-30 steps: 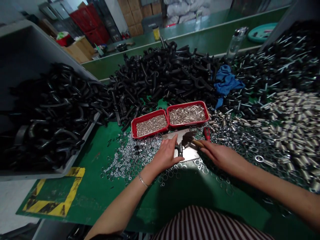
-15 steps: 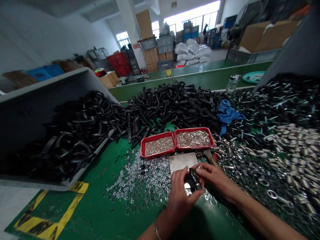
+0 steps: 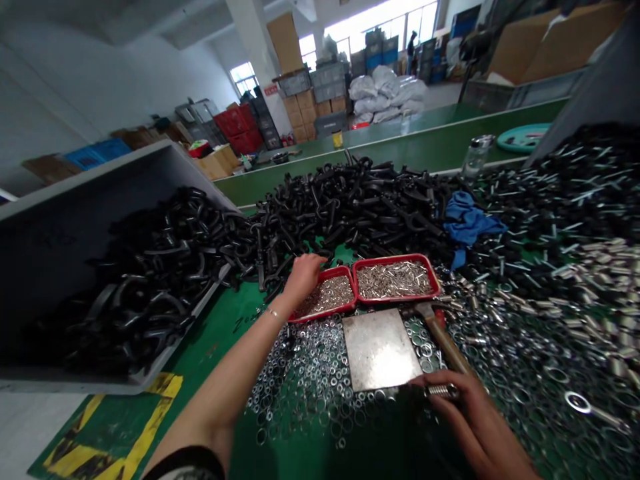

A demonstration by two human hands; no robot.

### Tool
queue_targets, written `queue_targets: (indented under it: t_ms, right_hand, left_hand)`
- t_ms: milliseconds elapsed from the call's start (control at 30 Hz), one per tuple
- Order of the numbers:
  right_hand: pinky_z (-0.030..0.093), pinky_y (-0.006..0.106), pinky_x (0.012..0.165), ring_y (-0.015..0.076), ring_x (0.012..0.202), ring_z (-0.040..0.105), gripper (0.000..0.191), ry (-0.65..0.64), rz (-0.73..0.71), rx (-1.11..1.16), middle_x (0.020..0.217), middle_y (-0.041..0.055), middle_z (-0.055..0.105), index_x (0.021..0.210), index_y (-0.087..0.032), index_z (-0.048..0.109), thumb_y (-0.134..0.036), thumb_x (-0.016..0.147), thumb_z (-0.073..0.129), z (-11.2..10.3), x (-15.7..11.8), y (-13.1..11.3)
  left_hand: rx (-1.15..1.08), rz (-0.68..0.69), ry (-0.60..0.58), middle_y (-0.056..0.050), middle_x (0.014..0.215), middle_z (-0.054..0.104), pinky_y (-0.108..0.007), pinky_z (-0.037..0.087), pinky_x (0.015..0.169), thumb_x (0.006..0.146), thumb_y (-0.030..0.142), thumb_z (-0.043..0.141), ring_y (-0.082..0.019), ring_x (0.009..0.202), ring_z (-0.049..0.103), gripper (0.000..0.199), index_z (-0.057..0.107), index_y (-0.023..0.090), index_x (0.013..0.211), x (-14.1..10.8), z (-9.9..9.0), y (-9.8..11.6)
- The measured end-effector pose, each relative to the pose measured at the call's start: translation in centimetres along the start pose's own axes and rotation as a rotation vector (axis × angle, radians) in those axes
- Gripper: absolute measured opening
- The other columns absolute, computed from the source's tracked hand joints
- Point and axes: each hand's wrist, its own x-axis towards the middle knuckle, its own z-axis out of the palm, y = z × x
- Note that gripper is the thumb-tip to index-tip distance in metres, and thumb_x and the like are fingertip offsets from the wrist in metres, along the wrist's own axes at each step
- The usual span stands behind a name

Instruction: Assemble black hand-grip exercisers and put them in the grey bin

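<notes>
My left hand (image 3: 305,275) reaches over the left corner of a red tray (image 3: 330,311) full of tiny metal pieces, beside the heap of black curved handle-like parts (image 3: 360,200). Its fingers point away and are mostly hidden, so their grip does not show. Low on the right, my right hand (image 3: 473,407) is closed around a ribbed metal piece like a coil spring (image 3: 442,391), with something dark beneath it in shadow. A flat metal plate (image 3: 381,350) lies just left of that hand. The hammer (image 3: 447,339) rests beyond it.
Another red tray (image 3: 395,298) holds small pins. Loose washers and rings (image 3: 305,373) spread over the green table. Metal sleeves (image 3: 610,287) lie on the right, near a blue cloth (image 3: 470,220). A grey bin (image 3: 200,170) with black parts tilts at left. A glass jar (image 3: 479,157) stands behind.
Both hands were together at the plate around a black part. My left hand has moved away, forward and left to the tray; my right hand has drawn back toward me, uncovering the plate.
</notes>
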Motion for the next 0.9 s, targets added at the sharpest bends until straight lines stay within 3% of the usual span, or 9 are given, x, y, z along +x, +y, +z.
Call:
queue_targets:
  t_ms: [100,200,300,467,567,667,767,833,900]
  right_hand:
    - [0.060,0.041,0.079,0.0275,0.094,0.072,0.024,0.019,0.227,0.192,0.103,0.0059,0.073,0.109,-0.033,0.062,-0.048,0.098,0.047,2.7,-1.6,0.4]
    - [0.059,0.038,0.071,0.0261,0.090,0.071,0.032,-0.030,0.367,0.382,0.103,0.0063,0.073,0.114,-0.031,0.059,-0.055,0.098,0.045,4.0,-1.3,1.0]
    - [0.056,0.035,0.061,0.0261,0.085,0.071,0.043,-0.079,0.459,0.472,0.103,0.0080,0.072,0.124,-0.028,0.057,-0.060,0.097,0.045,2.8,0.4,1.1]
    - [0.056,0.034,0.070,0.0277,0.099,0.070,0.046,-0.060,0.463,0.595,0.105,0.0093,0.072,0.124,-0.024,0.062,-0.059,0.094,0.056,-0.3,4.0,0.5]
    - [0.053,0.030,0.065,0.0250,0.095,0.069,0.048,-0.077,0.466,0.698,0.102,0.0105,0.071,0.124,-0.021,0.064,-0.057,0.093,0.058,-1.3,5.2,0.3]
    - [0.054,0.031,0.068,0.0222,0.090,0.067,0.046,-0.128,0.475,0.760,0.102,0.0124,0.072,0.114,-0.018,0.070,-0.058,0.093,0.058,-1.7,5.3,0.3]
    - [0.055,0.033,0.073,0.0220,0.089,0.067,0.046,-0.138,0.478,0.745,0.101,0.0124,0.072,0.100,-0.017,0.071,-0.061,0.092,0.058,-1.5,5.3,0.3]
    - [0.054,0.033,0.073,0.0215,0.087,0.067,0.047,-0.119,0.469,0.720,0.098,0.0113,0.072,0.097,-0.017,0.070,-0.063,0.090,0.059,-1.1,5.6,0.0]
    - [0.052,0.031,0.065,0.0195,0.077,0.066,0.050,-0.086,0.455,0.654,0.093,0.0092,0.071,0.099,-0.017,0.070,-0.065,0.088,0.059,-0.7,6.3,-0.4]
  left_hand:
    - [0.132,0.111,-0.180,-0.013,0.125,0.064,-0.043,0.038,0.102,0.092,0.019,0.052,-0.028,0.120,0.052,0.036,0.063,0.018,0.127,5.2,1.5,-1.6]
    - [0.253,0.132,-0.260,-0.016,0.120,0.063,-0.044,0.038,0.100,0.094,0.020,0.048,-0.030,0.119,0.049,0.032,0.067,0.016,0.119,8.1,3.1,-2.0]
    - [0.280,0.117,-0.273,-0.017,0.111,0.062,-0.047,0.036,0.100,0.094,0.015,0.044,-0.031,0.115,0.050,0.029,0.073,0.014,0.099,9.0,3.7,-2.4]
    - [0.206,0.105,-0.260,-0.013,0.104,0.064,-0.044,0.032,0.105,0.088,0.014,0.058,-0.028,0.113,0.053,0.013,0.069,0.016,0.083,7.5,2.7,-3.1]
    - [0.120,0.023,-0.124,-0.010,0.101,0.064,-0.040,0.036,0.103,0.085,0.010,0.063,-0.025,0.108,0.056,0.006,0.064,0.016,0.085,6.2,1.3,-2.9]
    - [0.039,-0.161,0.134,-0.009,0.097,0.063,-0.039,0.043,0.095,0.094,0.012,0.054,-0.022,0.096,0.058,0.006,0.056,0.013,0.099,5.4,-1.1,-2.7]
    - [-0.044,-0.311,0.418,-0.012,0.105,0.059,-0.040,0.046,0.091,0.103,0.023,0.044,-0.021,0.096,0.058,0.023,0.041,0.007,0.119,4.7,-4.4,-1.8]
    - [-0.100,-0.335,0.565,-0.012,0.112,0.058,-0.036,0.047,0.091,0.104,0.032,0.044,-0.018,0.099,0.058,0.032,0.036,0.008,0.124,3.4,-5.9,-0.3]
    - [-0.202,-0.284,0.612,-0.008,0.109,0.060,-0.030,0.049,0.086,0.102,0.040,0.049,-0.014,0.095,0.058,0.035,0.041,0.012,0.121,0.8,-6.0,2.5]
